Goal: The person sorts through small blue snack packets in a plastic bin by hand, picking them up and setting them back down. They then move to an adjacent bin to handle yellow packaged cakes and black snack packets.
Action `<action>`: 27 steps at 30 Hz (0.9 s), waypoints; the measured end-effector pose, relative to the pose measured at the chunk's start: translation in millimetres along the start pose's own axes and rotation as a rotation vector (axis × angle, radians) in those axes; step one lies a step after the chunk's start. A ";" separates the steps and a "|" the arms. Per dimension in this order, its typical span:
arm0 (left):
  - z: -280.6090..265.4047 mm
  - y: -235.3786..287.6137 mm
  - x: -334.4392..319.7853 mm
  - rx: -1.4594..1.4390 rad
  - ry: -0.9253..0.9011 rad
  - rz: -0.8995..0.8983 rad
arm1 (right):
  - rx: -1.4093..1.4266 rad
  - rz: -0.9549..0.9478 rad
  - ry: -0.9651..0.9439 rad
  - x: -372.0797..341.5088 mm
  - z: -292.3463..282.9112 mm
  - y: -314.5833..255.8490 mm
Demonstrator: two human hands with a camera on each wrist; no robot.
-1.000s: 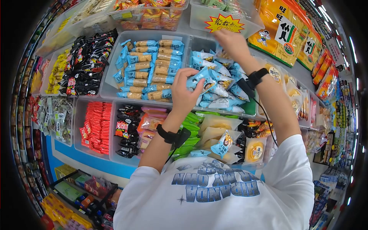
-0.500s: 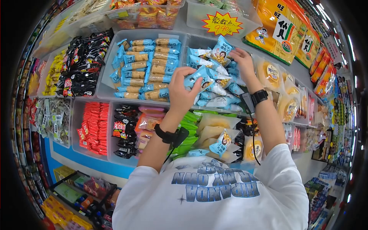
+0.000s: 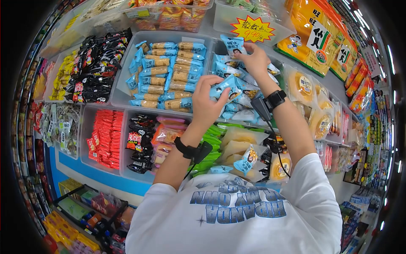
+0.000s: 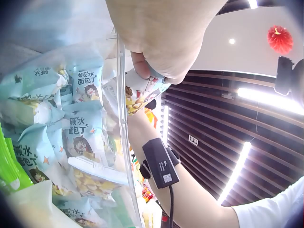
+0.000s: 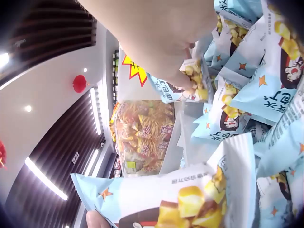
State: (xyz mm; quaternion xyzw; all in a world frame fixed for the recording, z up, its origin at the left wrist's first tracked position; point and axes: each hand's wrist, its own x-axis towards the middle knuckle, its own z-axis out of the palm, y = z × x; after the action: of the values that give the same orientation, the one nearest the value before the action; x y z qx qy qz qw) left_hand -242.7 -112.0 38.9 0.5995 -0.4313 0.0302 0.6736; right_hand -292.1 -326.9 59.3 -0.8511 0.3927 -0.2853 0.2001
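My left hand [image 3: 206, 101] grips a light-blue and white snack packet [image 3: 226, 89] over the near left part of a clear bin. Its print reads as bread cubes, and the same packet [image 5: 190, 204] fills the foreground of the right wrist view. My right hand [image 3: 255, 62] pinches a second packet [image 3: 233, 45] of this kind, at the bin's far side below the yellow star-shaped sign. In the right wrist view, the right fingers curl over that packet [image 5: 197, 78]. Several matching packets [image 4: 80, 133] lie loosely heaped below both hands.
A bin of brown rolls in blue wrappers [image 3: 156, 74] stands to the left. Flat round pastries [image 3: 301, 84] lie to the right. Nearer are green packets [image 3: 209, 146] and a blue packet [image 3: 246, 160] on pale pastries. The price sign [image 3: 252, 29] hangs behind the bin.
The right hand drew back from beside the sign, then moved up and left with a packet to the bin's far left corner. The left hand keeps its packet in nearly the same place.
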 end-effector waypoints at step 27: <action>0.7 -1.2 -0.9 0.001 -0.017 -0.010 | 0.099 -0.436 0.003 21.3 37.5 21.0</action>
State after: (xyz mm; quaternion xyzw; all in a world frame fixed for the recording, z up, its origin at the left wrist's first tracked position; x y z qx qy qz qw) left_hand -243.0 -112.5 37.4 0.6024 -0.4339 0.0221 0.6696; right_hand -268.4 -352.0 26.1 -0.9047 0.1852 -0.3417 0.1745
